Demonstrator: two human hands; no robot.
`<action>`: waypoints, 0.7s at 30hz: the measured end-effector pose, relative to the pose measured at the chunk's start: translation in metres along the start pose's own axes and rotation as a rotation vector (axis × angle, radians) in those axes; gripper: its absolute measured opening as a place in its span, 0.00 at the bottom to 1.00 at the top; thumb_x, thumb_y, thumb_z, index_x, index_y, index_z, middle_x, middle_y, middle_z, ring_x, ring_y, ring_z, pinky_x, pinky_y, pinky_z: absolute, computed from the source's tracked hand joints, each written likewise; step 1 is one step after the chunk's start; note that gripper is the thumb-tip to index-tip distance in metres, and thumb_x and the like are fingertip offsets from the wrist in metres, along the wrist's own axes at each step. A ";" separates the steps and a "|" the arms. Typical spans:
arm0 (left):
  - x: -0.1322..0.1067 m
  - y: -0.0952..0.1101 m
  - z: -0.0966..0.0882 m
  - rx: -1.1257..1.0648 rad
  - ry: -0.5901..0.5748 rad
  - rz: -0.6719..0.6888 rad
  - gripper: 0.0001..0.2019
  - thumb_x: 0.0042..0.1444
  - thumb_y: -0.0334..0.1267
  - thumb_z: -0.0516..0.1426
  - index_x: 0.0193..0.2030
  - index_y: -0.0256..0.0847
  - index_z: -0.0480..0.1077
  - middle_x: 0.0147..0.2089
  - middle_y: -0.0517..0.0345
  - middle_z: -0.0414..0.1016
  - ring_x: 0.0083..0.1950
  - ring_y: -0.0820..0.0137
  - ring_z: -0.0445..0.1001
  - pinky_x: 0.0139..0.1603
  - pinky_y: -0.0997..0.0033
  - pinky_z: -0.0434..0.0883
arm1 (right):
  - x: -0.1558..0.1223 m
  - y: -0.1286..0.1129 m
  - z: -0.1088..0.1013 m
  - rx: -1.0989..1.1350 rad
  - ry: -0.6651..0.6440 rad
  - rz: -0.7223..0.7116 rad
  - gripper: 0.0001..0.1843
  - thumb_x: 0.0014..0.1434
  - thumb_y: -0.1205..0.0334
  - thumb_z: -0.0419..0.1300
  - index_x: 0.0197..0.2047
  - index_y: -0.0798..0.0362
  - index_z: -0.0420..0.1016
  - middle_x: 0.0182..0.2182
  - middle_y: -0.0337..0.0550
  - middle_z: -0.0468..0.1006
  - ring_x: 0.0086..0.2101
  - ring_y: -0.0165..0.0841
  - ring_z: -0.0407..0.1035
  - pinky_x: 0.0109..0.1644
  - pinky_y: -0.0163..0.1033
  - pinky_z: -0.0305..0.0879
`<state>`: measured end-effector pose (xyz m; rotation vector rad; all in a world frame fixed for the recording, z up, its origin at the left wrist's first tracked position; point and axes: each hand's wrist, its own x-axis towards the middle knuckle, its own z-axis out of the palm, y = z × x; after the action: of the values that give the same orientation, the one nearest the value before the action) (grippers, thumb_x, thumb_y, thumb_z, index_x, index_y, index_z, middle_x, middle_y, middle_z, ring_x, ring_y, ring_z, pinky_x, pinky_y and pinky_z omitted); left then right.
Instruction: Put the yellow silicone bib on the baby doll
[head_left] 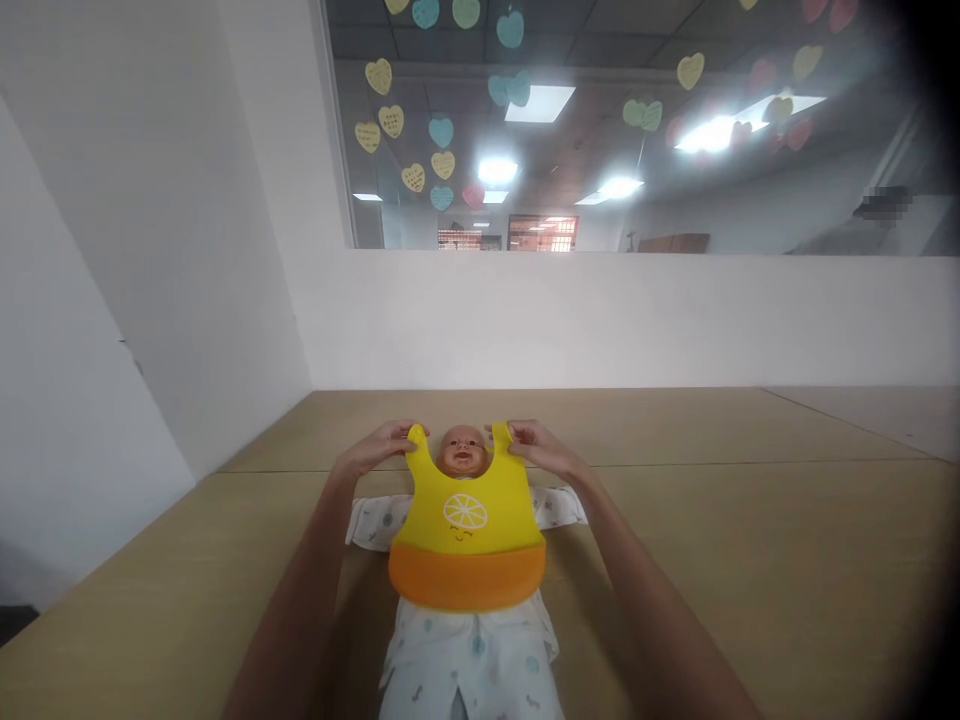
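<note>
A baby doll (463,449) in white patterned pyjamas lies on its back on the wooden table (750,560), head pointing away from me. A yellow silicone bib (466,520) with an orange catch pocket and a lemon print rests on its chest. My left hand (379,446) pinches the bib's left neck strap beside the doll's head. My right hand (538,447) pinches the right neck strap on the other side. Both straps stand up on either side of the doll's neck, unjoined.
White walls close in on the left and behind the table. A glass window (600,130) above the back wall carries several coloured paper hearts. The tabletop runs wide to the right of the doll.
</note>
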<state>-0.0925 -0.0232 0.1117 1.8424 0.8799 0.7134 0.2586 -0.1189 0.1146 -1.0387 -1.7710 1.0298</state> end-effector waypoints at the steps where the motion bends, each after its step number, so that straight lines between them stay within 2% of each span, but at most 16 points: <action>1: 0.000 0.000 -0.001 -0.002 0.012 0.004 0.22 0.51 0.42 0.67 0.53 0.38 0.81 0.52 0.50 0.82 0.54 0.57 0.77 0.56 0.66 0.71 | 0.000 -0.001 -0.001 -0.018 0.025 -0.016 0.15 0.51 0.53 0.63 0.30 0.50 0.61 0.32 0.39 0.69 0.37 0.33 0.64 0.42 0.37 0.62; 4: -0.002 0.002 -0.004 -0.013 0.053 0.018 0.24 0.51 0.43 0.68 0.55 0.38 0.80 0.56 0.48 0.82 0.57 0.56 0.76 0.56 0.66 0.71 | 0.003 0.000 -0.001 -0.056 0.081 -0.089 0.16 0.51 0.55 0.62 0.29 0.49 0.56 0.32 0.38 0.66 0.38 0.33 0.63 0.45 0.38 0.64; 7: -0.002 0.002 -0.004 0.004 0.068 0.016 0.24 0.49 0.44 0.68 0.54 0.38 0.81 0.55 0.48 0.82 0.57 0.55 0.77 0.56 0.66 0.72 | 0.010 0.013 0.000 -0.059 0.093 -0.154 0.14 0.50 0.58 0.61 0.29 0.50 0.57 0.35 0.37 0.65 0.40 0.32 0.64 0.51 0.38 0.64; 10: -0.002 -0.001 -0.002 0.030 0.051 -0.007 0.23 0.49 0.43 0.67 0.52 0.38 0.81 0.52 0.50 0.82 0.55 0.56 0.77 0.54 0.66 0.72 | 0.017 0.034 0.002 -0.086 0.090 -0.114 0.12 0.49 0.58 0.61 0.30 0.50 0.59 0.34 0.35 0.64 0.39 0.31 0.64 0.53 0.39 0.64; 15: 0.003 -0.015 0.004 0.012 -0.002 -0.066 0.21 0.48 0.43 0.67 0.49 0.38 0.80 0.46 0.52 0.80 0.49 0.59 0.76 0.49 0.67 0.71 | 0.020 0.058 0.004 -0.129 0.061 0.018 0.12 0.47 0.56 0.59 0.31 0.50 0.59 0.34 0.34 0.65 0.36 0.30 0.63 0.45 0.36 0.61; 18: 0.007 -0.026 0.009 -0.016 -0.019 -0.108 0.18 0.47 0.43 0.68 0.44 0.38 0.77 0.41 0.55 0.77 0.44 0.62 0.75 0.44 0.68 0.71 | 0.018 0.063 0.006 -0.249 0.022 0.090 0.10 0.46 0.57 0.58 0.31 0.50 0.61 0.32 0.34 0.66 0.34 0.29 0.62 0.38 0.34 0.56; 21: 0.009 -0.032 0.018 -0.043 -0.022 -0.142 0.18 0.44 0.43 0.71 0.40 0.39 0.75 0.40 0.56 0.75 0.43 0.61 0.76 0.42 0.65 0.72 | 0.015 0.064 0.010 -0.350 -0.017 0.157 0.08 0.47 0.61 0.58 0.33 0.51 0.66 0.31 0.34 0.69 0.31 0.28 0.60 0.34 0.33 0.55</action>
<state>-0.0824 -0.0153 0.0758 1.7281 0.9632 0.6175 0.2605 -0.0870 0.0560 -1.4057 -1.9515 0.8384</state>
